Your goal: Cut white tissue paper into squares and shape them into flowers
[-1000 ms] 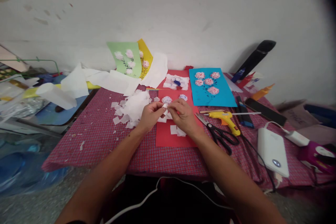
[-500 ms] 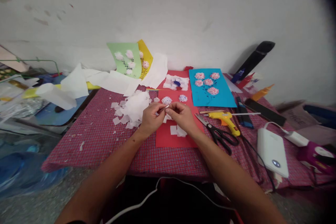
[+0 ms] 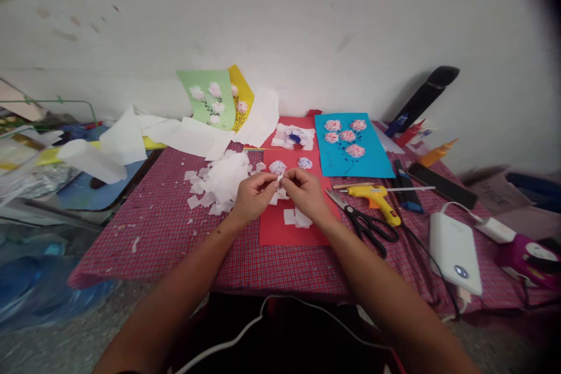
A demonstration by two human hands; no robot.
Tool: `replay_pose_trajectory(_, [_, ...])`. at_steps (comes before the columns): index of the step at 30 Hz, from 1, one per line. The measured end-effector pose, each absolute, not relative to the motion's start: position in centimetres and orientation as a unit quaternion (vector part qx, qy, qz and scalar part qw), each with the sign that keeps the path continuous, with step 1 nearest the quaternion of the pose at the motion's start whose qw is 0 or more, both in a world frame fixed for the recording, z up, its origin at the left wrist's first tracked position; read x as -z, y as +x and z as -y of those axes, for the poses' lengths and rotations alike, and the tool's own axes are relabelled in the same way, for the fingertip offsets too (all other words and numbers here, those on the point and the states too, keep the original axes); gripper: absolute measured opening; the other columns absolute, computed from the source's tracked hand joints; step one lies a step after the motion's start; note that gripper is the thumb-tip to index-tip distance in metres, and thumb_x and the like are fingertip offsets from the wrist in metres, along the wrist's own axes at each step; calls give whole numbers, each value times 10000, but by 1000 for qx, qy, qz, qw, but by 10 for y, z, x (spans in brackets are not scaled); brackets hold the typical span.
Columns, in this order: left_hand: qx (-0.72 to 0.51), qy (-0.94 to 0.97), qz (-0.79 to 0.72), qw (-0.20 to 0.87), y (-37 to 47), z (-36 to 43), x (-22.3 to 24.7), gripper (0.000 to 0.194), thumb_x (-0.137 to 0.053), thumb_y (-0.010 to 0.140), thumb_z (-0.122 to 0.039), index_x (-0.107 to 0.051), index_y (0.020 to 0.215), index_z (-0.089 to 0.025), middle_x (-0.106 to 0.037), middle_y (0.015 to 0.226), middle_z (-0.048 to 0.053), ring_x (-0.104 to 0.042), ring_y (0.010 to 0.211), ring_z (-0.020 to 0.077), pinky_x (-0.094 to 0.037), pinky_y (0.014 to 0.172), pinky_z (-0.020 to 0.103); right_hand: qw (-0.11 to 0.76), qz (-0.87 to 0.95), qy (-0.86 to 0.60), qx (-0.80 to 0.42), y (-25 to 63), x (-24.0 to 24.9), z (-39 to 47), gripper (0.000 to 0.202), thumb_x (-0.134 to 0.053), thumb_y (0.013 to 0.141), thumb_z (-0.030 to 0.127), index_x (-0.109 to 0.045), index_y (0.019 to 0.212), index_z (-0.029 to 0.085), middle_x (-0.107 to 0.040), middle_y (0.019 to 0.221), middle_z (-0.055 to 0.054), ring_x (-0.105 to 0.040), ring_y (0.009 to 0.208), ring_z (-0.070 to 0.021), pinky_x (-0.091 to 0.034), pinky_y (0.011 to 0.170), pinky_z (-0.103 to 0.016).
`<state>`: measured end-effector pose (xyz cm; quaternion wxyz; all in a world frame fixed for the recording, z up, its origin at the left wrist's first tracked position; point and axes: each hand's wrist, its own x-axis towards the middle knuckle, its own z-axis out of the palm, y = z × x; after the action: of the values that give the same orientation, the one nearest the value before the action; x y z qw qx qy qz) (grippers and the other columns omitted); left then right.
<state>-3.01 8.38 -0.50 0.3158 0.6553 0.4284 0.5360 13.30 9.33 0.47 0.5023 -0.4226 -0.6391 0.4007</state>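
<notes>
My left hand (image 3: 254,196) and my right hand (image 3: 304,191) meet over a red paper sheet (image 3: 291,235). Between their pinched fingertips is a small white piece of tissue paper (image 3: 280,179), gripped from both sides. Just beyond the fingers sit two speckled paper flowers, one white (image 3: 277,167) and one bluish (image 3: 305,162). A few white paper squares (image 3: 298,218) lie on the red sheet below my right hand. Left of my left hand spreads a heap of cut white tissue squares (image 3: 225,178).
To the right lie black-handled scissors (image 3: 368,228), a yellow glue gun (image 3: 377,198) and a white power bank (image 3: 456,251) with cables. A blue flower card (image 3: 377,152) and a green flower card (image 3: 205,85) stand behind. White paper strips (image 3: 197,135) stretch along the back left.
My fingertips have shifted slightly around the white tissue piece, which now points more upright between them. Both hands stay in nearly the same place.
</notes>
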Motion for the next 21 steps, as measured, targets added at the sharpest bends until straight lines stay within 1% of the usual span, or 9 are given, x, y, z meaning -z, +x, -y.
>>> replay_pose_trajectory(6, [-544, 577, -427, 435, -32, -89, 11, 146, -717, 831, -315, -721, 845, -170, -696, 747, 16, -635, 694, 142, -519, 697, 279, 507, 643, -404, -409, 133, -2, -93, 77, -638, 837, 249, -604, 785, 204, -599, 722, 19, -524, 640, -133, -411, 593, -270])
replay_pose_trajectory(10, [-547, 536, -407, 498, -32, -92, 14, 159, -747, 803, -318, -722, 818, -162, -685, 735, 14, -633, 680, 133, -523, 684, 272, 499, 667, -404, -378, 132, -4, -91, 78, -636, 841, 232, -601, 776, 206, -618, 738, 6, -539, 649, -141, -416, 596, -277])
replay_pose_trajectory(15, [-555, 499, -399, 532, -30, -92, 13, 158, -763, 774, -307, -723, 786, -155, -668, 729, 7, -627, 662, 124, -540, 665, 267, 490, 705, -410, -308, 133, -4, -91, 70, -618, 857, 207, -627, 788, 209, -632, 756, -7, -573, 707, -160, -436, 657, -294])
replay_pose_trajectory(21, [-561, 486, -406, 533, -29, -91, 11, 155, -765, 761, -304, -721, 762, -156, -657, 707, 2, -626, 627, 121, -552, 640, 268, 486, 717, -415, -278, 133, -4, -90, 67, -607, 859, 186, -619, 801, 218, -629, 748, -5, -576, 709, -165, -435, 666, -297])
